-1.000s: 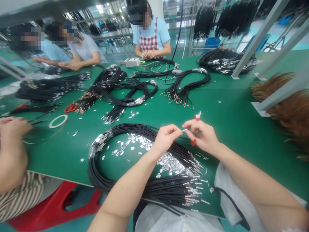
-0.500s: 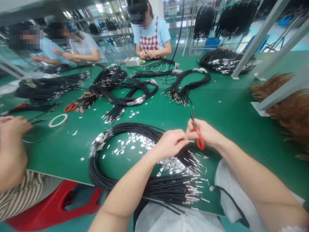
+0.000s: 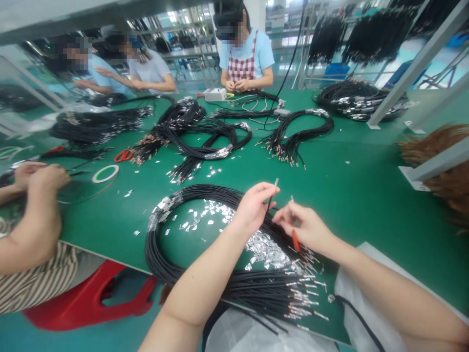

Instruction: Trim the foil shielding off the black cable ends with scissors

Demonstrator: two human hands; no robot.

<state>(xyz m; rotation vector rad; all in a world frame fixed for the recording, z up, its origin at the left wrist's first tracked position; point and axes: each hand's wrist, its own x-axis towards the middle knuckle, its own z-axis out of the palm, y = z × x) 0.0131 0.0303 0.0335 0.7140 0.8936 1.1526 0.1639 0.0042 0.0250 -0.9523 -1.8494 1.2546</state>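
My left hand pinches one black wire and holds its metal-tipped end upright above the table. My right hand is closed around small red-handled scissors, whose tip points up beside that wire. Both hands hover over a large coiled bundle of black wires with metal terminals fanned out at the near edge. A heap of small silver foil scraps lies inside the coil, just under my hands.
Green table carries several more black wire bundles, red scissors and a tape roll. A person's hands work at the left, above a red stool. Other people sit at the far side. Metal frame legs stand at the right.
My left hand has lifted one wire end up from the bundle. My right hand dropped lower with the scissors. The view shifted slightly to the left.
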